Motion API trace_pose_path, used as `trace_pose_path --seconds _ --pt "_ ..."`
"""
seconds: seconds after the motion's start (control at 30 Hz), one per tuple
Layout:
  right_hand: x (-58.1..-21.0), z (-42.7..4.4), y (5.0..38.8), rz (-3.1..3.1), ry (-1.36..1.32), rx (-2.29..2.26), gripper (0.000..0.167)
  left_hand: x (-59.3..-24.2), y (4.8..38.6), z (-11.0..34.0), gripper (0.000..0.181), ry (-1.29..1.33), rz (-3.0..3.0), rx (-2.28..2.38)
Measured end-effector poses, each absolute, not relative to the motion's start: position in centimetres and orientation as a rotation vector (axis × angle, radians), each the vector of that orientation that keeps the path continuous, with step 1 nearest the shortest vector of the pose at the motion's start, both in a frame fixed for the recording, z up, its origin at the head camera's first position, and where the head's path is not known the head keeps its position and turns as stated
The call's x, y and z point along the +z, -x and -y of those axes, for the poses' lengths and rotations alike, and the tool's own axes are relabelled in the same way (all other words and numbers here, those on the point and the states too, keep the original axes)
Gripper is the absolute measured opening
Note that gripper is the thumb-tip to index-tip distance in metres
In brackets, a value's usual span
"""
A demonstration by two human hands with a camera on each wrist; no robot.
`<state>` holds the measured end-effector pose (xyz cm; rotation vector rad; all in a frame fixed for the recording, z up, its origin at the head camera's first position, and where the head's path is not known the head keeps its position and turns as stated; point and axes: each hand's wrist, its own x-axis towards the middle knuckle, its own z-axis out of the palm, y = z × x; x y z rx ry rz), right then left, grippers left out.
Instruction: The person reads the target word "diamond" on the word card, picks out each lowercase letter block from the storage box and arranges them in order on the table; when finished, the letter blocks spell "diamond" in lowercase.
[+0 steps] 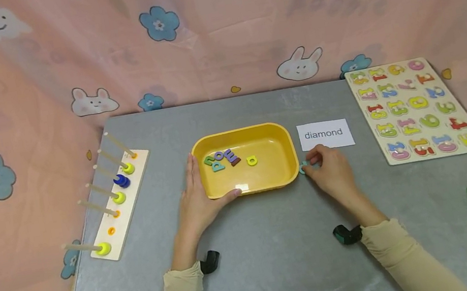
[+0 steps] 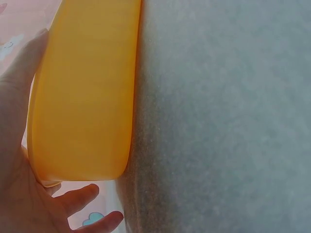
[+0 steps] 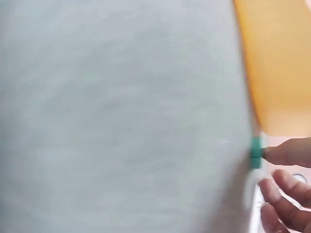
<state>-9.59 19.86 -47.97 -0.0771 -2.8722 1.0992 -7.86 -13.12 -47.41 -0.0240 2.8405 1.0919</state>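
One teal letter [image 3: 255, 153] is pinched in the right hand [image 1: 330, 170]; a slack pinch could drop it. The left hand [image 1: 197, 204], spread, braces the yellow tray [image 1: 262, 176].

The right hand [image 1: 331, 170] is partly covering a teal piece [image 3: 255, 153], possibly a letter; wrist views are cropping the yellow tray [image 2: 82, 97].

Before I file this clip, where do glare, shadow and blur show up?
Head: a small white glare patch inside the tray at its near edge, while the word on the card reads clearly; left wrist: a dark shadow on the table along the tray; right wrist: a smeared, blurry table, with shadow beside the right hand.
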Motion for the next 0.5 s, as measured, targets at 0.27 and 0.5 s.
trace_pose_path --seconds 0.27,0.5 --pt "-44.1 -19.5 10.0 2.745 0.077 1.130 0.011 -47.5 7.9 12.9 0.143 0.027 -2.840 1.102" --pt "-42.6 -16.2 10.5 2.781 -0.217 1.217 0.026 -47.4 7.9 13.1 0.142 0.038 -2.833 1.100"
